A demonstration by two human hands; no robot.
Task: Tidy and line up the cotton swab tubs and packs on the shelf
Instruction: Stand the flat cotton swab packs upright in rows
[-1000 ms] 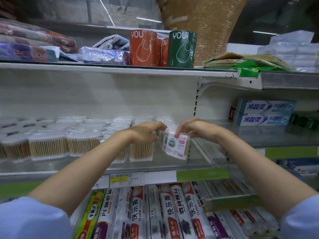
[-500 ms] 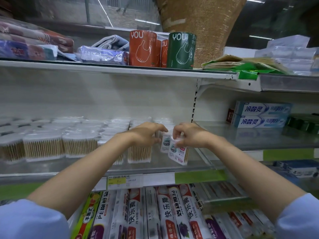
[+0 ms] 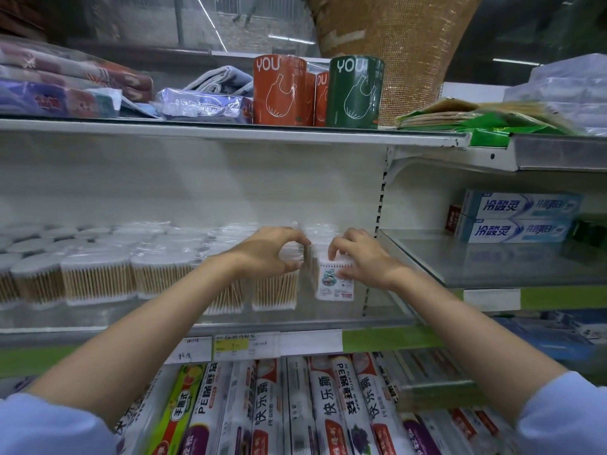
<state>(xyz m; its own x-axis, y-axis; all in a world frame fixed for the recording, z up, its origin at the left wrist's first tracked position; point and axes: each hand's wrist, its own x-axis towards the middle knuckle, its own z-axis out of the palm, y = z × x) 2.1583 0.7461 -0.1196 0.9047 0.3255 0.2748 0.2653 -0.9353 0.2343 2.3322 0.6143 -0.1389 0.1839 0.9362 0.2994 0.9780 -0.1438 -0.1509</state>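
Several clear cotton swab tubs (image 3: 98,277) with wooden sticks fill the middle shelf (image 3: 295,321) in rows from the left edge to the centre. A small white swab pack (image 3: 333,284) with a cartoon label stands upright at the right end of the row. My right hand (image 3: 361,257) pinches the top of that pack with curled fingers. My left hand (image 3: 272,249) curls over the top of the rightmost tub (image 3: 274,290), fingers bent around its lid. More packs behind the white one are blurred and partly hidden by my hands.
The upper shelf carries orange and green rolls (image 3: 356,91), folded cloths (image 3: 203,101) and green packs (image 3: 476,118). Toothpaste boxes (image 3: 515,216) sit on the right bay's glass shelf (image 3: 492,264). Plastic wrap boxes (image 3: 295,405) stand on the shelf below. A slotted upright (image 3: 382,205) divides the bays.
My right hand has set the white pack from tilted to upright and moved it left against the row. My left hand shifted slightly right over the end tub.
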